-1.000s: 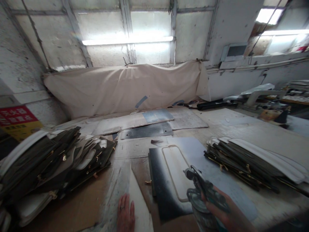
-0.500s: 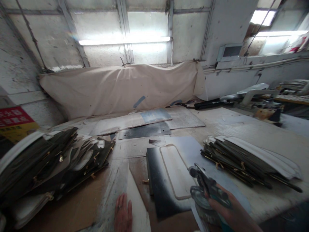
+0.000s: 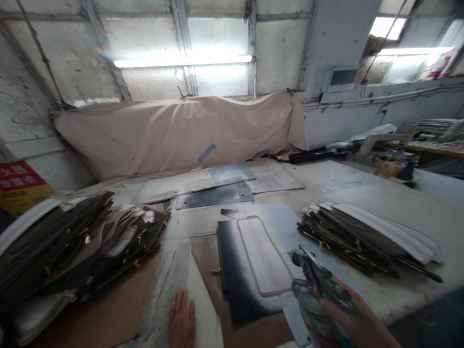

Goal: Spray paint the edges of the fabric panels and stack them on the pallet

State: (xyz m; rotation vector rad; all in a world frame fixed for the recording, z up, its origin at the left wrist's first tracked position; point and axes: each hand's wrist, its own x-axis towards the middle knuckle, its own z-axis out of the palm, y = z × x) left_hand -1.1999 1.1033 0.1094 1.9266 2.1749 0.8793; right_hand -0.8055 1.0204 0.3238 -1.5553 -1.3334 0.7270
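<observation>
The spray gun sits at the lower right of the frame, gripped in the right hand, whose fingers are wrapped closed around its handle; its nozzle points up and left toward the pale rounded panel. That panel lies flat on a dark sheet just left of frame centre, the sheet fading from black at its left to grey overspray at its right. The left hand rests flat at the bottom edge, fingers spread and holding nothing, on a white strip of board beside brown cardboard.

By the look of it, spraying of the panel is the step in hand, with the gun poised off the panel's lower right corner. A next pass would call for keeping the nozzle level and sweeping evenly along the panel's length, with the left hand kept clear of the mist.

Outward, a stack of dark pieces with pale facings lies at the right, near the sheet but apart from it, and a larger, looser pile of the same kind fills the left. A beige cloth hangs along the back wall under a fluorescent tube.

Against the frame a second ago, the gun has drifted right and lower, off the panel's edge, the left hand has slipped slightly left and down, and the whole view has swung a little rightward.
</observation>
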